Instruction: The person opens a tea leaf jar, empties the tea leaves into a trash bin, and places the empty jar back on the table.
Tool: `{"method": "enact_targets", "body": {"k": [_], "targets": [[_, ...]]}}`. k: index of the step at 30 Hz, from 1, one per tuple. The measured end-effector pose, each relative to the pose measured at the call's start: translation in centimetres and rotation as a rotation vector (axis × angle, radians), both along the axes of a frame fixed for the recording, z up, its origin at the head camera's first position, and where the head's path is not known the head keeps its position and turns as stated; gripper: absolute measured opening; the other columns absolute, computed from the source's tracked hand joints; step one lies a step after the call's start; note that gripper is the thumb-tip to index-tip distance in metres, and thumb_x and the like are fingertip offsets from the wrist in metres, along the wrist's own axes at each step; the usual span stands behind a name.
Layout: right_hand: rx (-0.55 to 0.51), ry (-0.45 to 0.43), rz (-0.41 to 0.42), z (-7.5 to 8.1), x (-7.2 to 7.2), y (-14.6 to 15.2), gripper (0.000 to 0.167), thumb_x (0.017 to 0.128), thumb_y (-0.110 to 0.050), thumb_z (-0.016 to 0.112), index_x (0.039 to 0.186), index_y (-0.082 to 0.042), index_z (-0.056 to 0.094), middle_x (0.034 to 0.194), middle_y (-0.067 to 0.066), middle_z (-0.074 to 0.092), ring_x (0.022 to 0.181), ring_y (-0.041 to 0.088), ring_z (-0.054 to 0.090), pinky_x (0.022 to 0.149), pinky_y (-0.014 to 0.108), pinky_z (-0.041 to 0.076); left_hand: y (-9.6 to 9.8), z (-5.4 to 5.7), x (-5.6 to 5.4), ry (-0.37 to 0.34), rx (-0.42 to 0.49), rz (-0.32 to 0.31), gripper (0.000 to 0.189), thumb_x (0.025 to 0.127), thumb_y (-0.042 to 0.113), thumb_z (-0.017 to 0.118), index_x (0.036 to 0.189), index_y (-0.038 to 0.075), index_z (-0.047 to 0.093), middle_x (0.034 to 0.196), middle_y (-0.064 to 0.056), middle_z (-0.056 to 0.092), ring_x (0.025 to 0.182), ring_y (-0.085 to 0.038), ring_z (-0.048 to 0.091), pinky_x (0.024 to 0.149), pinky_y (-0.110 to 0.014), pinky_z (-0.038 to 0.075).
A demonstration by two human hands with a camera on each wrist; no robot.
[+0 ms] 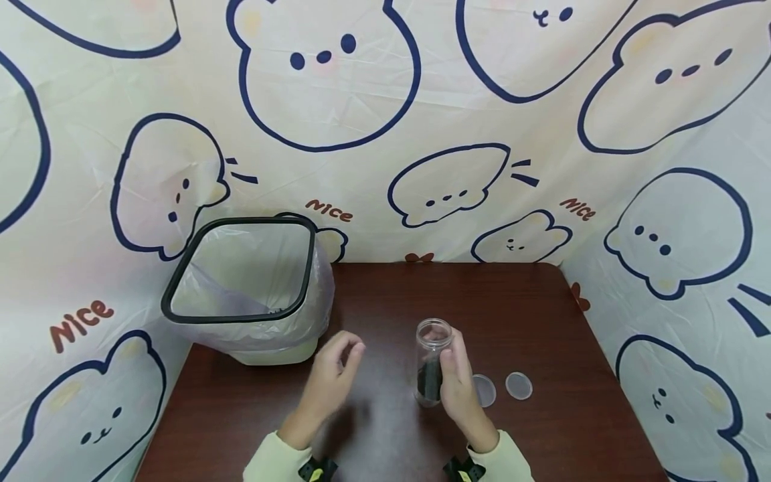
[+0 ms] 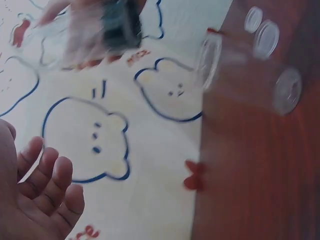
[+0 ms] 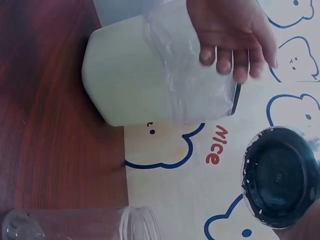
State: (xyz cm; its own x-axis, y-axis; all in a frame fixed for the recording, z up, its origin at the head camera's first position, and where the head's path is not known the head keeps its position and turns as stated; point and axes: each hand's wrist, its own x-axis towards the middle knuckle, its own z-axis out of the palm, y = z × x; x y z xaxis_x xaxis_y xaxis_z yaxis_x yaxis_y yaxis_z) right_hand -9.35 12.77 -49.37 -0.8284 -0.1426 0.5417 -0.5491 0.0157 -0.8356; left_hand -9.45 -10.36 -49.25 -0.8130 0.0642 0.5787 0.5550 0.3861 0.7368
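Observation:
My right hand grips a clear jar with dark contents, fingers and thumb round its side. In the left wrist view this held jar is blurred, and the right wrist view shows its dark underside. A second clear jar stands upright on the table, lower than the held one; in the head view the held jar overlaps it. To the left, my left hand is raised over the table with loosely bent fingers, holding nothing. Beside my right hand lie two clear round lids, one lid farther right and the other lid partly covered.
A pale bin with a dark rim and a translucent plastic liner stands at the table's back left. The brown table meets a cartoon-printed cloth at the back and sides.

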Motion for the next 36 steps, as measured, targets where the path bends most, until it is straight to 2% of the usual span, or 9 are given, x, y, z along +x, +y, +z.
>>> {"method": "enact_targets", "body": {"k": [5,9,15,20,23,26,29,32,36], "targets": [[0.018,-0.044,0.002,0.1,-0.4,0.3,0.042,0.110,-0.020,0.036,0.141,0.009,0.038,0.122,0.026,0.049,0.112,0.013,0.054,0.087,0.030,0.052,-2.6,1.4,-0.5,0.058,0.016,0.079,0.016,0.094,-0.008,0.062,0.092,0.007,0.066,0.088,0.001,0.063,0.080,-0.012,0.056,0.075,-0.020,0.044],[0.026,-0.071,0.001,0.4,-0.6,0.4,0.041,0.104,-0.009,0.042,0.141,0.008,0.038,0.122,0.027,0.048,0.112,0.011,0.054,0.088,0.027,0.051,-4.8,2.6,-0.6,0.078,0.029,0.144,0.016,0.094,-0.010,0.060,0.091,0.004,0.067,0.086,-0.002,0.064,0.080,-0.011,0.056,0.074,-0.017,0.044],[0.035,-0.063,-0.014,1.2,-1.1,0.7,0.041,0.103,-0.006,0.045,0.141,0.008,0.040,0.122,0.026,0.050,0.112,0.012,0.056,0.088,0.026,0.051,-7.8,4.1,-0.3,0.083,0.025,0.196,0.014,0.096,-0.010,0.058,0.091,0.001,0.066,0.081,-0.006,0.062,0.076,-0.005,0.056,0.072,-0.016,0.043],[0.053,-0.051,-0.012,1.8,-1.6,1.0,0.042,0.102,-0.002,0.045,0.143,0.005,0.039,0.125,0.031,0.049,0.116,0.012,0.055,0.091,0.023,0.049,-9.5,5.0,0.0,0.114,0.016,0.244,0.012,0.096,-0.009,0.058,0.094,-0.001,0.067,0.080,-0.010,0.062,0.077,-0.002,0.055,0.071,-0.014,0.043],[0.079,-0.034,0.004,2.0,-2.0,1.2,0.045,0.101,0.003,0.045,0.145,0.003,0.039,0.128,0.028,0.050,0.117,0.013,0.054,0.094,0.023,0.047,-10.6,5.4,0.1,0.137,0.023,0.300,0.010,0.095,-0.009,0.059,0.094,-0.004,0.067,0.082,-0.013,0.062,0.080,0.000,0.055,0.074,-0.012,0.042],[0.108,-0.033,0.022,2.3,-2.4,1.3,0.047,0.100,0.006,0.046,0.146,0.001,0.038,0.130,0.025,0.052,0.117,0.014,0.055,0.095,0.023,0.046,-11.8,6.0,0.2,0.148,0.036,0.387,0.007,0.096,-0.006,0.060,0.095,-0.007,0.067,0.086,-0.014,0.063,0.085,0.001,0.054,0.077,-0.011,0.041],[0.129,-0.068,0.031,2.7,-2.8,1.4,0.048,0.101,0.005,0.047,0.147,-0.002,0.038,0.133,0.023,0.052,0.119,0.015,0.054,0.096,0.024,0.046,-13.1,6.7,0.5,0.113,0.039,0.510,0.011,0.097,-0.001,0.060,0.101,-0.010,0.065,0.092,-0.004,0.060,0.086,0.002,0.051,0.077,-0.013,0.040],[0.147,-0.104,0.037,3.1,-3.1,1.4,0.048,0.103,0.002,0.049,0.149,-0.005,0.037,0.136,0.020,0.052,0.121,0.016,0.054,0.097,0.025,0.045,-14.2,7.4,0.8,-0.007,0.032,0.675,0.025,0.099,0.009,0.060,0.116,-0.010,0.059,0.102,0.008,0.052,0.083,0.002,0.047,0.074,-0.014,0.038],[0.179,-0.080,0.045,3.6,-3.7,1.3,0.049,0.103,0.001,0.052,0.149,-0.004,0.037,0.135,0.020,0.053,0.120,0.016,0.055,0.097,0.026,0.046,-15.7,7.8,0.6,-0.211,0.053,0.874,0.046,0.102,0.027,0.056,0.137,-0.001,0.047,0.120,-0.003,0.047,0.097,-0.004,0.043,0.082,-0.021,0.034]]}}
